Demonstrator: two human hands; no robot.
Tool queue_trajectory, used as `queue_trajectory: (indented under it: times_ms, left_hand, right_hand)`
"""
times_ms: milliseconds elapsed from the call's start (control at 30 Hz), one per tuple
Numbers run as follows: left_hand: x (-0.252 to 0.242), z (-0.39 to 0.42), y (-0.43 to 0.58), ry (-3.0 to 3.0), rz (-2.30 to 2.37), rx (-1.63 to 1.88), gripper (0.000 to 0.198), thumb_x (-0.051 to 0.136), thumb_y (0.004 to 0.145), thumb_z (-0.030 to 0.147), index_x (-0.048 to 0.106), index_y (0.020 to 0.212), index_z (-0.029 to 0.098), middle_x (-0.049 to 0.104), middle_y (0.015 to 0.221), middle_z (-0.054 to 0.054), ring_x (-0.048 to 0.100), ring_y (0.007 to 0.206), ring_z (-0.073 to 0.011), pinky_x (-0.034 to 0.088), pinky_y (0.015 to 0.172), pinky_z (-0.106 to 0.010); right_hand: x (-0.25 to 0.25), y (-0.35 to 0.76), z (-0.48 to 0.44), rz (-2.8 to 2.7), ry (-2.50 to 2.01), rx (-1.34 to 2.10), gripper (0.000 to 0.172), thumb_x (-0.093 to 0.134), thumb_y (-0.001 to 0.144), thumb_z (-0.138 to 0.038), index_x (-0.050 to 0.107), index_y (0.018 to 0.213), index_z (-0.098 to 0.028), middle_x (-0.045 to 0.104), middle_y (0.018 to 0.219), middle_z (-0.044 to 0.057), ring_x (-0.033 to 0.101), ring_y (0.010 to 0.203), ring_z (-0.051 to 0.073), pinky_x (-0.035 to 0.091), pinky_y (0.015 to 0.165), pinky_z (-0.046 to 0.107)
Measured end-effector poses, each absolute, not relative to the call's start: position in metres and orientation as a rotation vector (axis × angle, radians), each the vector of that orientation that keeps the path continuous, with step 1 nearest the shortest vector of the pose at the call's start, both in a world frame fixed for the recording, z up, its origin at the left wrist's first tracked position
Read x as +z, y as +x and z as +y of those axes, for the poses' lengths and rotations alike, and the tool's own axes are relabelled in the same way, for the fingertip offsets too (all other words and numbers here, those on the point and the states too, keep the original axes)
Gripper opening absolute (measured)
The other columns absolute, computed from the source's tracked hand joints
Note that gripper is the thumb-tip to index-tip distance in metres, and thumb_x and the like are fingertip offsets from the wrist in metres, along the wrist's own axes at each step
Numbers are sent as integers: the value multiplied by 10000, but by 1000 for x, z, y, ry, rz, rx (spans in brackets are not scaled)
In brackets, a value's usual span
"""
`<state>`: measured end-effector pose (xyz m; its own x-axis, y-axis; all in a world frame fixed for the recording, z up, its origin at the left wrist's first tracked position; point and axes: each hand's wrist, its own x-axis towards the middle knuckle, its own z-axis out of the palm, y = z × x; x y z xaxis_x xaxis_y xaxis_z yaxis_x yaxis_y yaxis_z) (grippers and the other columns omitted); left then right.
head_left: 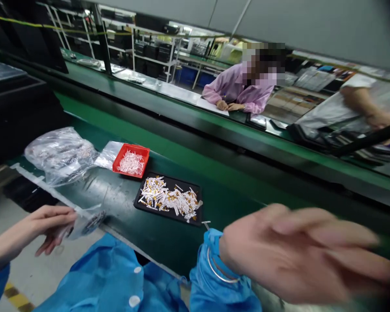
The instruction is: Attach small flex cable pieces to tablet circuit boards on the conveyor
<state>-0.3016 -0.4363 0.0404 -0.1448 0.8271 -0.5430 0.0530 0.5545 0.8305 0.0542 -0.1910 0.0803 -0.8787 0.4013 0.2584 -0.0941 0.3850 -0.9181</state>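
Note:
At the table's near left edge my left hand (53,223) is closed on a clear plastic bag (89,219). Small dark items show inside the bag, too unclear to name. My right hand (292,253) is raised close to the camera on the right, blurred, with its fingers stretched out and nothing visible in them. Beyond it to the left lies a black tray (169,212) heaped with small white and amber strips (177,201). A red bin (146,160) of thin clear-pinkish pieces (131,162) stands just behind that tray.
A larger filled plastic bag (63,154) rests at the left of the green table (117,195), with a flat clear bag (108,154) beside the red bin. Across the line a person in pink (227,84) leans over paper. Another person's arm (360,99) shows at right.

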Motion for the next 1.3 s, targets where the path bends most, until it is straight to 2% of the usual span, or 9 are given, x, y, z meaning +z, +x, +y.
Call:
queue_trajectory:
  times_ms: [167,300,367,600,733,800,900,1100,1300]
  left_hand:
    - [32,-444,-300,642,1556,721,411,646,718,726,672,606,332,463,365,-2,354,259,-127,254,294,-186]
    - [12,-433,-268,535,1336,965,397,744,627,703,645,575,322,247,355,37,180,277,-59,120,312,-141]
    - [3,-424,-245,497,1203,1048,438,795,599,686,639,591,276,234,410,48,125,310,-31,87,321,-147]
    - [-10,-384,-194,765,921,939,660,781,655,709,455,518,152,415,472,-9,248,401,-61,154,411,-230]
    - [-9,-369,-186,904,892,918,542,796,712,629,633,559,134,473,511,-22,310,491,-85,209,495,-247]
    - [-8,-366,-183,950,886,899,419,777,783,551,739,682,147,578,591,-44,430,554,-114,300,552,-247]
    - [-7,-365,-183,1058,933,850,373,743,830,531,765,751,167,640,653,-53,543,610,-157,400,632,-272]
    - [-18,-371,-177,968,956,940,660,725,788,653,400,505,153,578,551,-58,535,522,-148,370,531,-254]
    - [-27,-376,-152,825,1207,1256,764,628,772,783,273,472,176,271,383,21,242,348,-80,166,364,-244]
  right_hand:
    - [47,7,-231,-2240,-341,1432,218,629,946,-406,644,998,-195,595,863,49,566,774,172,491,689,284]
    - [25,-13,-260,-2197,-385,1481,135,548,968,-268,646,934,-182,610,843,44,567,731,145,471,665,256]
    - [18,-18,-273,-2144,-428,1624,126,580,947,-256,637,866,-179,612,791,27,571,695,129,463,650,235]
    - [9,-24,-302,-1677,-561,2320,334,725,888,-446,565,782,-173,592,586,-21,532,427,90,396,403,163]
    - [9,-17,-298,-1660,-714,2296,374,736,878,-478,567,758,-167,593,550,-27,519,384,83,369,352,145]
    - [9,-11,-295,-1680,-814,2325,387,744,863,-498,584,772,-158,603,552,-20,510,373,81,365,340,145]
    - [7,-6,-292,-1652,-845,2395,435,752,834,-545,578,773,-152,599,550,-17,503,379,76,360,339,143]
    - [-21,-8,-300,-1332,-646,2542,440,743,835,-556,546,796,-164,591,570,-22,482,373,73,355,322,150]
    - [-36,-34,-323,-855,-622,2425,372,744,760,-456,523,634,-184,423,394,-74,218,262,37,134,267,174]
